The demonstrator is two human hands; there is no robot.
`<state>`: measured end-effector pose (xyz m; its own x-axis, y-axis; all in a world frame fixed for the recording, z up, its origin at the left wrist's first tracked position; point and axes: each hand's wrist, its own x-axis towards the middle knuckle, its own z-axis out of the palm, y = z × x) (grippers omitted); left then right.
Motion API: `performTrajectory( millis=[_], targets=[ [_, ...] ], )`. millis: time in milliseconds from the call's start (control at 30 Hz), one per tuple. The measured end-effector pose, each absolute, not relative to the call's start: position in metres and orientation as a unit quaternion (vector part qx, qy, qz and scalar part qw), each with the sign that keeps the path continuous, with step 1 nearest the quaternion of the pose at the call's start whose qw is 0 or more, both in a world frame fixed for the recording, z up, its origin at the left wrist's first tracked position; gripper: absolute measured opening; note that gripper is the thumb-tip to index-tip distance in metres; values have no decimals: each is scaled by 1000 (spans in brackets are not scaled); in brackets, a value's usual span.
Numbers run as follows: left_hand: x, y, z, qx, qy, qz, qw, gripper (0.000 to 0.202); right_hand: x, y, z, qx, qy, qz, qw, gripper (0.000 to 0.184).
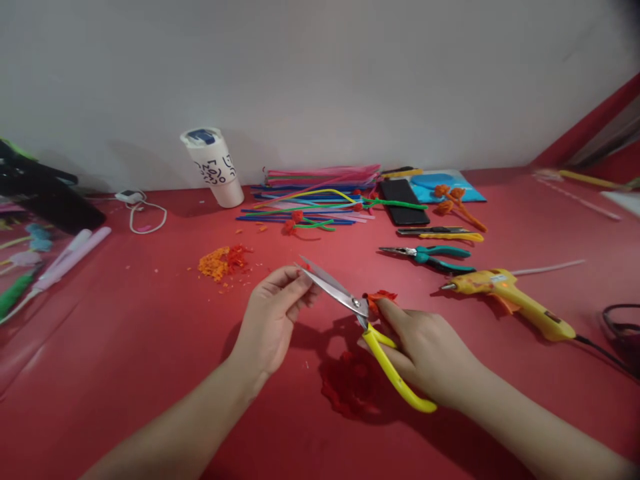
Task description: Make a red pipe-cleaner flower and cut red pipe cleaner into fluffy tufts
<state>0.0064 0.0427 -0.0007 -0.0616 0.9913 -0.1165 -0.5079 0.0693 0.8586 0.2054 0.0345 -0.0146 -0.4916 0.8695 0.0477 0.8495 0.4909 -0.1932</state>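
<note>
My left hand (273, 317) pinches thumb to fingertips at the tips of the scissors' blades, where a small red bit (306, 267) shows. The blades of the yellow-handled scissors (336, 292) stand slightly apart and point to the left. Around the scissors my right hand (433, 350) is closed, its thumb also pressing a crumpled orange-red piece (381, 300) near the pivot. On the table below the scissors lies a dark red, petal-edged piece (350, 387), partly in shadow. Beyond my left hand sits a small heap of orange and red clippings (215, 264).
Pipe cleaners (315, 190) lie along the wall beside a white tumbler (215, 170) and a black phone (404, 202). At right are a utility knife (435, 231), pliers (430, 255) and a yellow glue gun (510, 297) with its cord. A white cable (145, 213) lies at left.
</note>
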Motion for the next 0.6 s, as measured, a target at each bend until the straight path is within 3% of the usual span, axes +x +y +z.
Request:
performTrajectory(
  millis=[300,600],
  targets=[
    [6,42,-1,410,444,604,519,12,206,34,-13,-482,-871,17,91,38],
    [6,39,-2,381,432,642,506,7,204,32,-17,-478,-873,5,100,36]
  ],
)
